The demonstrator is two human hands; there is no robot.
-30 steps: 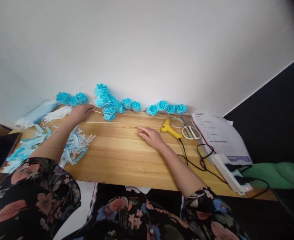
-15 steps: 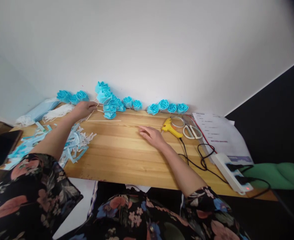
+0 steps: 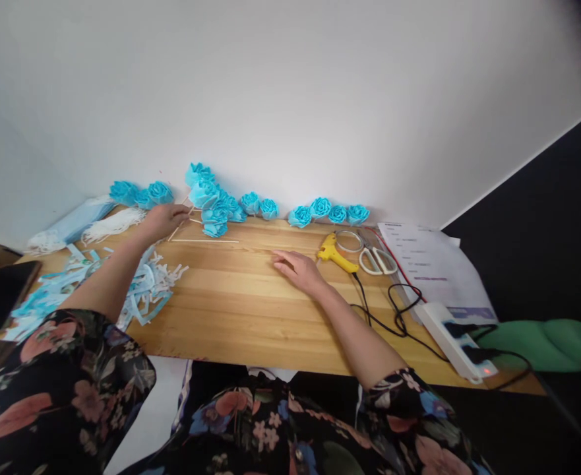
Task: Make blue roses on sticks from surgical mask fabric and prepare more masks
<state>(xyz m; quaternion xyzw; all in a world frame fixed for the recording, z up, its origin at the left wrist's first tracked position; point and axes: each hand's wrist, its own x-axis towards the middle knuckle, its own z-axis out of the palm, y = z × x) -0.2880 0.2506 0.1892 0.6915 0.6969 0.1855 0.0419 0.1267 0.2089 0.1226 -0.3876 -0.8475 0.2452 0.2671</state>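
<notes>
My left hand [image 3: 164, 221] is at the back left of the table, its fingers pinched on the thin stick stem of a blue artificial flower [image 3: 204, 193]. That flower is part of a cluster of several like it, leaning close to the wall. One loose thin stick [image 3: 206, 241] lies flat just in front of the cluster. My right hand [image 3: 300, 272] rests on the wooden tabletop [image 3: 241, 310], palm down with its fingers stretched out, holding nothing. A yellow glue gun [image 3: 337, 254] lies just right of it.
More blue flowers [image 3: 320, 208] line the wall. White-handled scissors [image 3: 378, 260], a ring of tape [image 3: 349, 241], papers [image 3: 431, 264] and a power strip [image 3: 456, 343] with black cables occupy the right. Face masks [image 3: 72, 224], cut scraps [image 3: 146, 284] and a phone [image 3: 4, 297] are on the left.
The whole view has shifted very slightly. Both hands keep nearly the same places, the left still at the flower stems and the right still on the tabletop.
</notes>
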